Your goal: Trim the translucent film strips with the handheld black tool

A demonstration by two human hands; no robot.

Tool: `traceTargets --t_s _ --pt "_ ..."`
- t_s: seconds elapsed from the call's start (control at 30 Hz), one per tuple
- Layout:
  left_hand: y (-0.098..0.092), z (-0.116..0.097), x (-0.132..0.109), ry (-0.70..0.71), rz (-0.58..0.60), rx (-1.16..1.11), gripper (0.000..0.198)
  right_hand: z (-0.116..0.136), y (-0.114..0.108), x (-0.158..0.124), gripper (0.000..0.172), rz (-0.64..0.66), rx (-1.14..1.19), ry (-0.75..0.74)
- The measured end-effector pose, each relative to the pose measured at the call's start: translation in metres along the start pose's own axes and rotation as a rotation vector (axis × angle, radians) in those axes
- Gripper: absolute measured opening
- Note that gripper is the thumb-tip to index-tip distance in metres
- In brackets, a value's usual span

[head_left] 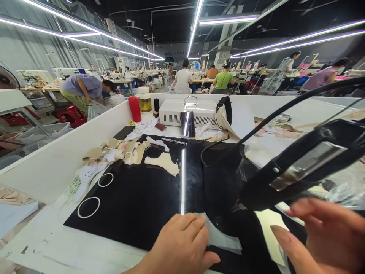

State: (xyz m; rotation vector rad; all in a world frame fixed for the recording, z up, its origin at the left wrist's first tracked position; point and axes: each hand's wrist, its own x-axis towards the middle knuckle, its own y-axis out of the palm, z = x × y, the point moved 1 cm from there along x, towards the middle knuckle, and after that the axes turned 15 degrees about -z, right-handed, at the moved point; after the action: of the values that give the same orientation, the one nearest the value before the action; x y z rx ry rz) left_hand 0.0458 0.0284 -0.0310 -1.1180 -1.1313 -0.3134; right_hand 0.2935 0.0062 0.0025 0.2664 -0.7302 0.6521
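My left hand [184, 239] rests on the black mat [137, 201] with its fingers together and thumb apart. Its fingertips lie over the left end of a curved, translucent whitish piece of material [224, 235]. I cannot see the fingertips' undersides. At the lower right, my right hand [325, 236] hovers with thumb and fingers apart, slightly blurred and holding nothing I can see. Just above it is a large black device [308, 167] with a shiny metal plate and a cable. Cream pieces [272, 232] lie left of my right thumb.
Two white rings [89, 197] lie on the mat's left side. Cream cut pieces [162, 163] and a pen [173, 141] lie farther back. A white vented box [171, 112], a phone [187, 124] and a red container [134, 109] stand behind. Low white walls [65, 152] edge the table.
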Motion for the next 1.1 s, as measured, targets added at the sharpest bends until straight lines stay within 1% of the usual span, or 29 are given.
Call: traceTargets --t_s 0.03,0.07,0.1,0.13,0.17,0.23,0.27,0.3,0.4,0.43,0.57,0.67,0.9,1.0,1.1 --pt "0.001 -0.001 0.000 0.010 -0.017 0.003 0.048 0.006 0.007 0.009 0.067 0.006 0.064 0.073" --pt "0.001 -0.001 0.000 0.019 -0.030 0.005 0.051 0.013 0.016 0.018 0.081 0.052 0.121 0.102" --pt "0.002 -0.002 0.000 0.026 -0.037 0.004 0.052 0.021 0.026 0.026 0.083 0.103 0.155 0.128" --pt "0.002 -0.002 0.000 0.033 -0.042 0.003 0.053 0.028 0.035 0.033 0.079 0.134 0.192 0.164" --pt "0.002 -0.002 0.000 0.037 -0.041 0.003 0.052 0.035 0.043 0.038 0.072 0.164 0.231 0.197" --pt "0.002 -0.002 0.000 0.043 -0.030 0.002 0.052 0.042 0.056 0.044 0.054 0.162 0.298 0.266" --pt "0.003 -0.001 -0.001 0.048 -0.028 0.002 0.052 0.044 0.061 0.044 0.049 0.163 0.331 0.288" --pt "0.003 -0.001 -0.002 0.054 -0.029 0.005 0.052 0.046 0.066 0.043 0.048 0.169 0.361 0.302" --pt "0.005 -0.001 -0.005 0.063 -0.041 0.023 0.047 0.049 0.077 0.031 0.055 0.249 0.458 0.296" --pt "0.005 -0.001 -0.005 0.063 -0.045 0.027 0.045 0.051 0.081 0.026 0.054 0.261 0.489 0.297" --pt "0.006 -0.002 -0.005 0.064 -0.080 0.030 0.045 0.059 0.093 0.009 0.045 0.204 0.605 0.327" --pt "0.007 -0.002 -0.003 0.060 -0.084 0.035 0.047 0.060 0.099 0.003 0.043 0.169 0.606 0.363" --pt "0.006 -0.002 -0.002 0.064 -0.111 0.038 0.047 0.057 0.102 0.003 0.046 0.123 0.564 0.368" --pt "0.005 -0.002 -0.002 0.070 -0.110 0.043 0.048 0.058 0.102 0.003 0.046 0.123 0.564 0.368" --pt "0.005 -0.002 -0.002 0.072 -0.101 0.047 0.051 0.057 0.103 0.002 0.042 0.132 0.584 0.359"
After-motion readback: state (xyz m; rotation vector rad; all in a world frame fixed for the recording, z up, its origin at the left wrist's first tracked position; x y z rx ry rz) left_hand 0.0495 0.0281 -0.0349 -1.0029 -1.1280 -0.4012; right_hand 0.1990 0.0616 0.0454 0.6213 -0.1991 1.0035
